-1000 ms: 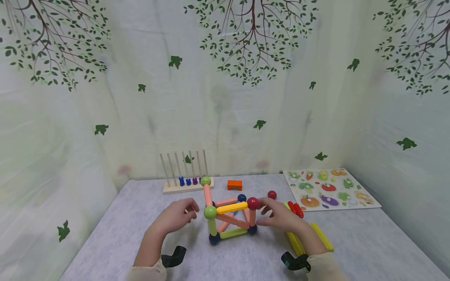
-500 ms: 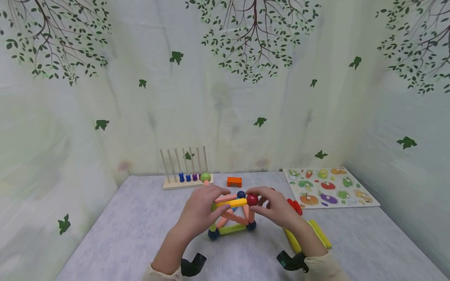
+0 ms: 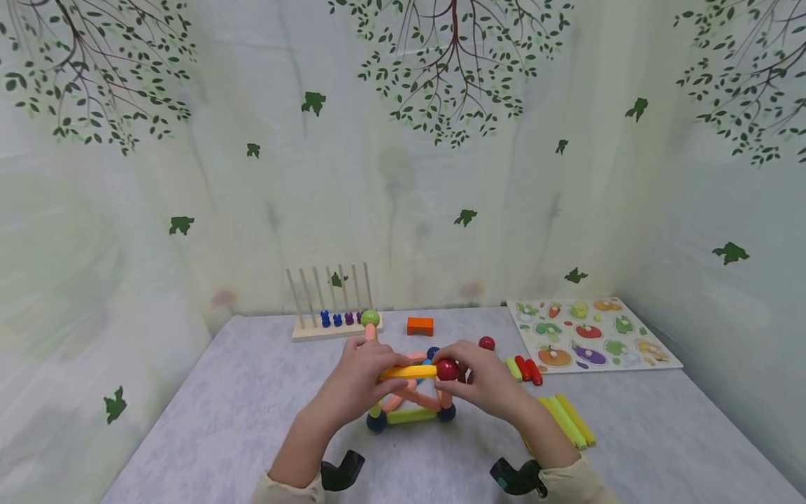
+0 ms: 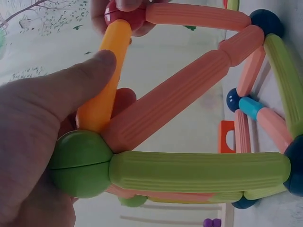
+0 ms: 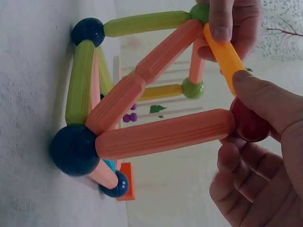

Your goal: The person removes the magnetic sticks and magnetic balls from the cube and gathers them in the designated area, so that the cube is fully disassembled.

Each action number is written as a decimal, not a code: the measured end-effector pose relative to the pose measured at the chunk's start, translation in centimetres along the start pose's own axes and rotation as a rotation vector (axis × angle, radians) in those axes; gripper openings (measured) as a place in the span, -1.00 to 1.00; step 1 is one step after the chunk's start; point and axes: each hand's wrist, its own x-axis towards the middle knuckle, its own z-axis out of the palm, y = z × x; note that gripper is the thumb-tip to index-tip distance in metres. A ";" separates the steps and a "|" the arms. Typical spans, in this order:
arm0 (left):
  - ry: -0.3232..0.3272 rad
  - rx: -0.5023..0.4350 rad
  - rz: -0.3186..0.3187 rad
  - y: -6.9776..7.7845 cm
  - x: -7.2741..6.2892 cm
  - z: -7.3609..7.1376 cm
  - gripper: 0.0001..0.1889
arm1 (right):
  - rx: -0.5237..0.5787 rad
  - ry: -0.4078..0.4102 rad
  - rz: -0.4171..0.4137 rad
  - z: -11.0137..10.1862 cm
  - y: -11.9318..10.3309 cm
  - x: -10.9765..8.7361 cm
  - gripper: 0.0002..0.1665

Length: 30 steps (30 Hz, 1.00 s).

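Observation:
A frame of magnetic rods and balls stands on the table, with dark blue balls [image 3: 376, 422] and a light green rod [image 3: 409, 416] at its base. My left hand [image 3: 359, 374] pinches the yellow rod [image 3: 412, 372] at its top, close beside a green ball [image 4: 80, 163]. The rod's other end meets a red ball [image 3: 447, 369], which my right hand [image 3: 481, 381] grips, its thumb lying over the joint with the rod. Pink rods [image 4: 175, 94] run down from these upper corners. In the head view my left hand hides the green corner ball.
Behind the frame are a peg stand [image 3: 334, 334] with small counters and an orange block [image 3: 420, 326]. A loose red ball [image 3: 487, 343], short red rods [image 3: 529, 369] and longer yellow-green rods [image 3: 569, 421] lie to the right. A vegetable picture board [image 3: 595, 334] lies at back right.
My left hand has come in from beside the frame and taken hold of the yellow rod. My right hand's fingers have closed round the red ball, which sits slightly lower and further left.

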 end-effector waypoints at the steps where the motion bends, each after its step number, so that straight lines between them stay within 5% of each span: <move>1: -0.008 -0.003 0.004 0.0 0.0 0.0 -0.65 | 0.003 -0.003 -0.003 0.0 -0.1 0.0 -0.63; 17: -0.031 -0.026 -0.012 -0.3 0.0 0.4 -0.71 | 0.191 -0.051 0.046 0.4 0.4 0.1 -0.71; 30: 0.026 -0.003 0.025 -0.3 -0.1 0.5 -0.73 | 0.619 -0.115 0.232 1.0 1.8 0.5 -0.53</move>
